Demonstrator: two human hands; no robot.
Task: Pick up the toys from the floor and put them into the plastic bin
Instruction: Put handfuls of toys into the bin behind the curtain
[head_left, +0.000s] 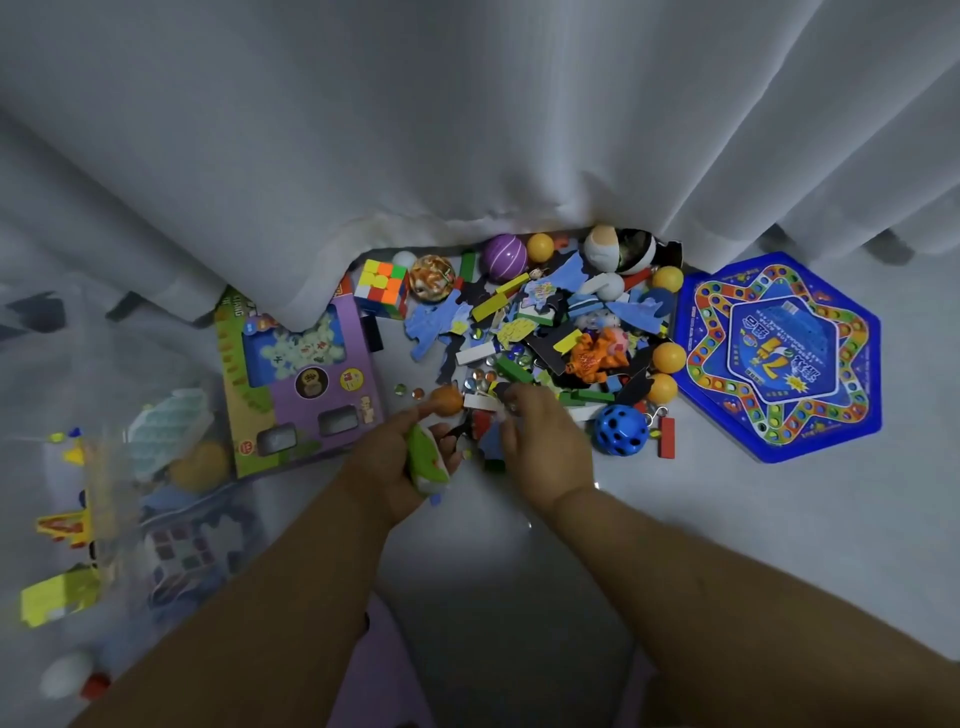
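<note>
A heap of toys (540, 332) lies on the pale floor below a white curtain: foam puzzle pieces, wooden blocks, marbles, balls. My left hand (400, 462) grips green and white flat pieces (426, 457) and pinches an orange ball (445, 400) at its fingertips. My right hand (540, 431) is curled over small pieces at the heap's near edge; what it holds is hidden. The clear plastic bin (119, 499) stands at the left with several toys inside.
A purple game box (306, 384) lies between the bin and the heap. A blue hexagonal board game (779, 358) sits at the right. A colour cube (382, 288), a blue holed ball (621, 430) and yellow balls (669, 357) ring the heap. The curtain (467, 130) hangs behind.
</note>
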